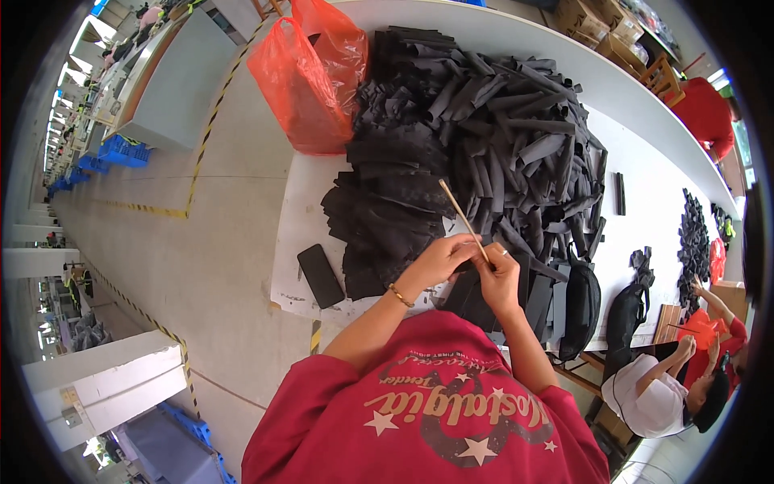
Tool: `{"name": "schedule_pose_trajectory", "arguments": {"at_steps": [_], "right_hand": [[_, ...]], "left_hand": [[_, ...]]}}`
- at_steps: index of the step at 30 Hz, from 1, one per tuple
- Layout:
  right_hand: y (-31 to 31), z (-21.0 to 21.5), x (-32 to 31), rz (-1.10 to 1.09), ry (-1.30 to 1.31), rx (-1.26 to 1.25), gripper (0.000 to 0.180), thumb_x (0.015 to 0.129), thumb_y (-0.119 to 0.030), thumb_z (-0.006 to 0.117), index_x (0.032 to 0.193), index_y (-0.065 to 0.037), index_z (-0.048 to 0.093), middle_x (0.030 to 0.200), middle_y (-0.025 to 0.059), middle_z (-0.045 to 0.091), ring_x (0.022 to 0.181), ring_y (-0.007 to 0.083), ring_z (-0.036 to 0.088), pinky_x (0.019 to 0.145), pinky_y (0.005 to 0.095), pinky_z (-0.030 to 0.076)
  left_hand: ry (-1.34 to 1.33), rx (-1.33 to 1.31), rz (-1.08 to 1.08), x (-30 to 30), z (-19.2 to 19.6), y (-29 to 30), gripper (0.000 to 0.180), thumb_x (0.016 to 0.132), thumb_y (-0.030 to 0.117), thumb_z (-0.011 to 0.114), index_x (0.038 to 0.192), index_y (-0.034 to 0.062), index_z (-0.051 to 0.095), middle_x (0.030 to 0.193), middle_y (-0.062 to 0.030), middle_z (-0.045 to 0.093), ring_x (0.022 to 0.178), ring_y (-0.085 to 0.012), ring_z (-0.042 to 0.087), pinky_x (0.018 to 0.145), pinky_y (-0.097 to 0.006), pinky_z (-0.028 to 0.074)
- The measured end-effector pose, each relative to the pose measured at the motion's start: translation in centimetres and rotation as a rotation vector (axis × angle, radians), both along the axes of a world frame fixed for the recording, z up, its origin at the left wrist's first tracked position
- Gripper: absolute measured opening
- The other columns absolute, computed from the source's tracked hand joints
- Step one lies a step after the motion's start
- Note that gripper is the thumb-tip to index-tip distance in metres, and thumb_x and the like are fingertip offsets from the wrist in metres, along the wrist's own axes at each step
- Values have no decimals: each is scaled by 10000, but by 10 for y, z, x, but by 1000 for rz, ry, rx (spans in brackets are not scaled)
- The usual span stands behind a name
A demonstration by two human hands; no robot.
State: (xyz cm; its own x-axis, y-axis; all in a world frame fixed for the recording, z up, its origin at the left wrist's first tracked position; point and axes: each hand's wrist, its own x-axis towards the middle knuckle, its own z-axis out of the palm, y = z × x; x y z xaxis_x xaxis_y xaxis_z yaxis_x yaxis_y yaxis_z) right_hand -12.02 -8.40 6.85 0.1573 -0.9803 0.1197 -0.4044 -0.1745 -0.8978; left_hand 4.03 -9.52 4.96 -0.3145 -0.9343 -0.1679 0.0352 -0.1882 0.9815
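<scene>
A thin, pale stick (458, 206) stood aslant just right of the middle of the frame, its darker-tipped upper end free over the black pieces and its lower end at the hands. The right hand (501, 274) had its fingers curled in and pinching the stick near that lower end. The left hand (439, 260) was bent close beside it, touching or almost touching; a small dark piece (463, 267) showed between the two, but I could not tell whether the left fingers were pressed together on it.

The stick looked light and fairly stiff, straight along its whole length, probably smooth enough to turn between fingertips; the lower part seemed the best place to hold it, though so slim a thing might have snapped if bent hard.

The loose heap of black pieces (524, 137), in the upper middle and right of the frame, looked light and soft, many curled into tubes that a firm squeeze would likely flatten; an end or an edge seemed the easier hold. The flatter, overlapping black stack (395, 194), left of the heap on the white worktop (300, 189), seemed limp and apt to slide, so a pinch at one edge would probably have lifted a layer best
</scene>
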Motion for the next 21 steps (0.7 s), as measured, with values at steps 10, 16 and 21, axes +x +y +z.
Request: {"name": "schedule_pose_trajectory", "arguments": {"at_steps": [10, 16, 21], "right_hand": [[-74, 40, -29, -628, -116, -205, 210, 979, -165, 537, 818, -40, 588, 627, -56, 440, 523, 21, 352, 483, 208, 280], [-98, 75, -44, -473, -260, 78, 261, 999, -255, 516, 842, -62, 595, 599, -89, 394, 476, 7, 302, 442, 201, 219], [-74, 65, -23, -325, -307, 156, 254, 989, -233, 534, 861, -40, 638, 577, -76, 415, 496, 12, 367, 450, 196, 260]], "left_hand": [[-80, 49, -38, -31, 29, 32, 329, 999, 263, 471, 788, 17, 523, 572, -84, 467, 512, -142, 443, 519, -327, 391], [-119, -6, 354, -1, -10, 53, 179, 952, 142, 477, 912, 15, 595, 702, -15, 575, 675, -146, 596, 626, -302, 482], [47, -368, 245, -36, 59, -23, 270, 920, 180, 627, 1101, -6, 550, 857, -96, 601, 762, -146, 601, 719, -266, 487]]}}
